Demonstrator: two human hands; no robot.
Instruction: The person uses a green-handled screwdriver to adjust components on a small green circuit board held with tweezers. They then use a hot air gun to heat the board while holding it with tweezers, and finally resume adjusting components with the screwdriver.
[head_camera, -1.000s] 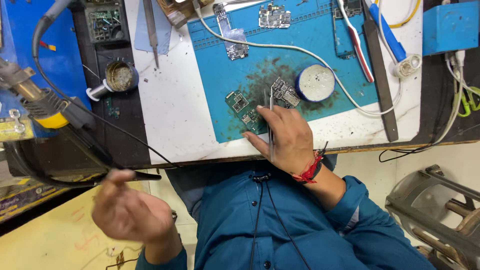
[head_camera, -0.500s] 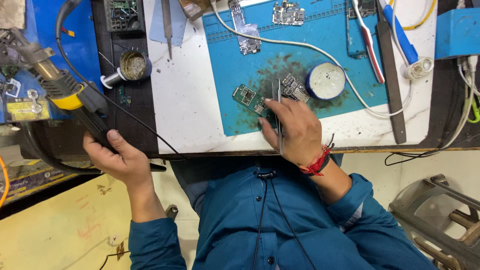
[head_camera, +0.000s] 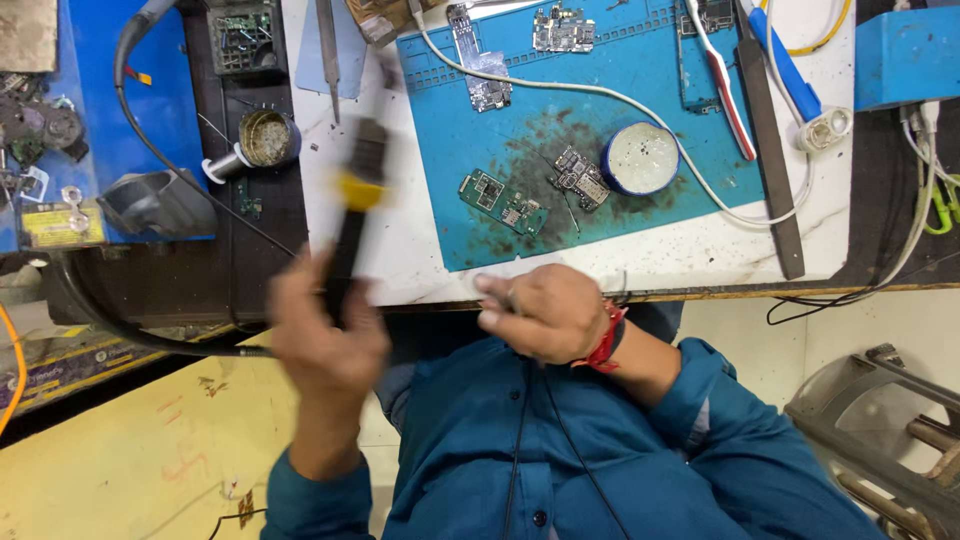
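My left hand (head_camera: 325, 340) grips a black hot-air handle with a yellow band (head_camera: 355, 200), blurred by motion, its nozzle raised over the white table left of the blue mat (head_camera: 640, 90). A black hose trails from it off to the left. Closed around thin metal tweezers, my right hand (head_camera: 545, 310) rests at the table's front edge; only a blurred grey tip shows. On the mat's dark-stained middle lie a small green circuit board (head_camera: 503, 202) and a second board (head_camera: 580, 180) next to a round white tin (head_camera: 640, 158).
An empty grey tool holder (head_camera: 150, 200) and a small round tin of brass wool (head_camera: 265, 138) stand at the left. More boards, a white cable (head_camera: 700, 175), a red-and-white tool (head_camera: 720, 80), a long dark bar (head_camera: 765, 130) and a blue box (head_camera: 905, 55) lie farther back and right.
My left hand took the hot-air handle from its holder and swung it up towards the mat. My right hand drew back from the boards to the table edge.
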